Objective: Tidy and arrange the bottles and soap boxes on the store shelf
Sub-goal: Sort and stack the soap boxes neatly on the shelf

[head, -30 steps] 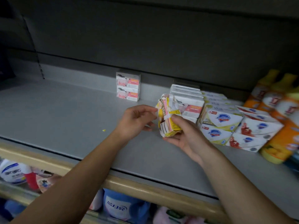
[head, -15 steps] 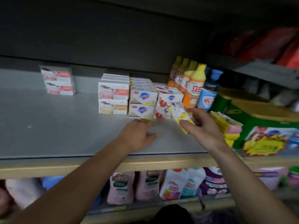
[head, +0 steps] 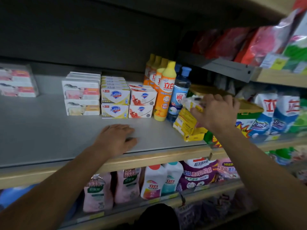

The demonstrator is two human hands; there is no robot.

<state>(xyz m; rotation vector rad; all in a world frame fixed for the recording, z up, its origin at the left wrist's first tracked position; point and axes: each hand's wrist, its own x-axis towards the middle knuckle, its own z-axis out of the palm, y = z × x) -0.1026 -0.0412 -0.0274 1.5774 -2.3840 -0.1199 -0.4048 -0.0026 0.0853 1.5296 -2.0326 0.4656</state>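
Grey metal shelf: mostly tidy. White cardboard soap boxes, labelled Safeguard, sit squared in stacks; orange plastic bottles with yellow caps, marked 立白, stand in a row. Left to do: yellow soap packs slumped at the shelf's right end. Right hand grips a crumpled yellow pack above them. Left hand rests flat, fingers relaxed.

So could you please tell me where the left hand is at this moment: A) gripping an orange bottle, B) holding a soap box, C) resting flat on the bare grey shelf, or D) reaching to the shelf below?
C: the left hand lies palm down with relaxed fingers on the grey shelf, near its front edge, holding nothing, well apart from the soap boxes and bottles.
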